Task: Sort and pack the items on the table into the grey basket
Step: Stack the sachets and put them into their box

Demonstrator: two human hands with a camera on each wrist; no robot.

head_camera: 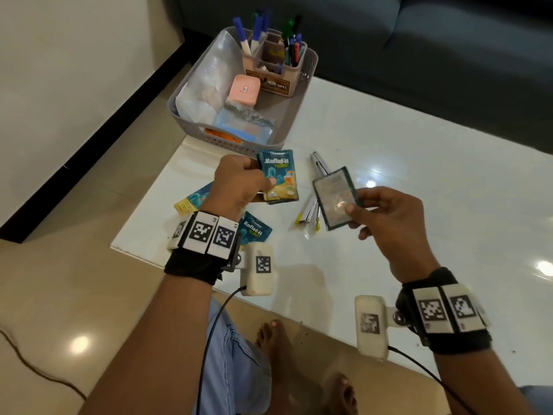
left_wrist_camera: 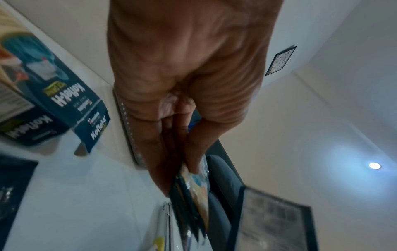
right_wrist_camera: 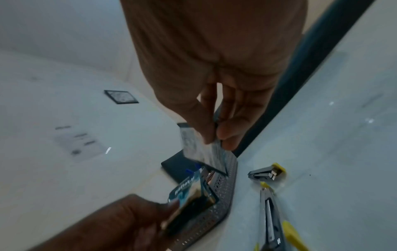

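Note:
My left hand [head_camera: 239, 184] grips a blue and yellow Koflet-H sachet [head_camera: 278, 175] above the table, just in front of the grey basket [head_camera: 302, 94]. The same sachet [left_wrist_camera: 193, 191] shows edge-on past my left fingers in the left wrist view. My right hand [head_camera: 386, 223] pinches another sachet [head_camera: 335, 199], its silvery back facing me, to the right of the first. That sachet [right_wrist_camera: 201, 151] hangs under my right fingertips [right_wrist_camera: 223, 134]. Two more Koflet-H sachets [head_camera: 256, 232] [head_camera: 194, 199] lie on the white table [head_camera: 419, 163] under my left wrist.
The basket holds a pen organiser [head_camera: 275, 61], a pink box [head_camera: 244, 89] and plastic packets [head_camera: 206, 79]. A stapler and yellow-tipped tools [head_camera: 311, 205] lie on the table between my hands. A dark sofa [head_camera: 449, 49] stands behind. The table's left edge is close to the basket.

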